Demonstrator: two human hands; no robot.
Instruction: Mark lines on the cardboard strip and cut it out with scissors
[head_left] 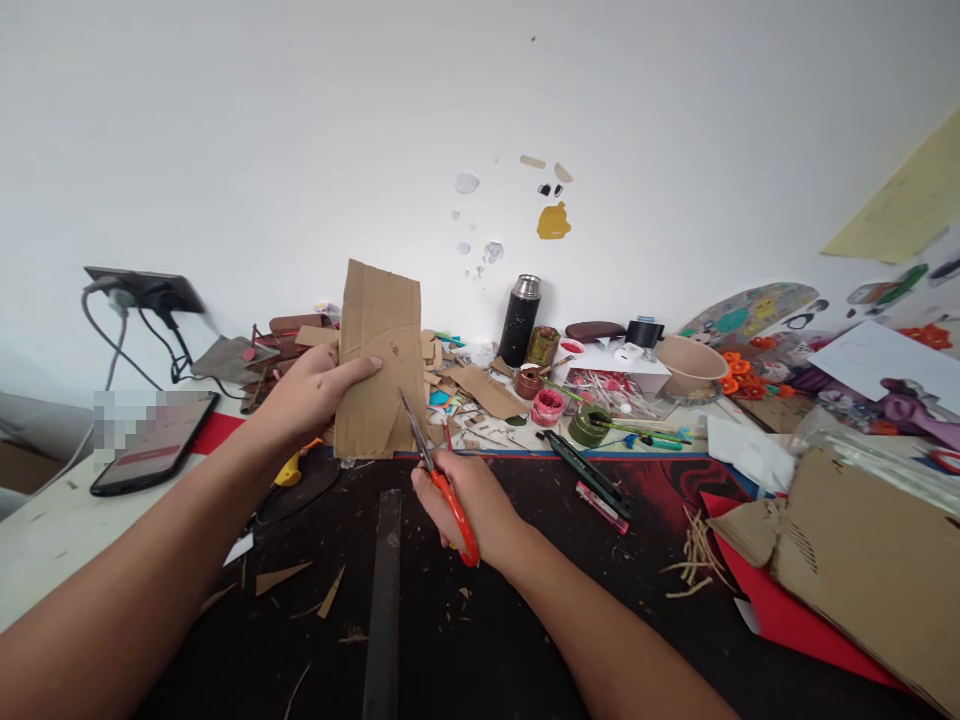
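My left hand (pixel 330 383) grips a tall piece of brown cardboard (pixel 382 330) at its left edge, with the thumb pressed flat on the front. The cardboard stands upright above the dark mat. In my right hand (pixel 472 497) is a pair of scissors (pixel 455 510) with orange-red handles. Their blades point up and left at the lower right part of the cardboard, close to or touching it; I cannot tell whether they bite into it. Below, a dark metal ruler (pixel 384 590) lies lengthwise on the mat, with cardboard offcuts (pixel 281 577) to its left.
Cardboard scraps (pixel 480 390), a black flask (pixel 520 322) and open paint jars (pixel 589 425) stand along the wall. A green cutter (pixel 585 473) lies on the mat. A phone (pixel 156 445) is at left; stacked cardboard (pixel 870 570) sits on red paper at right.
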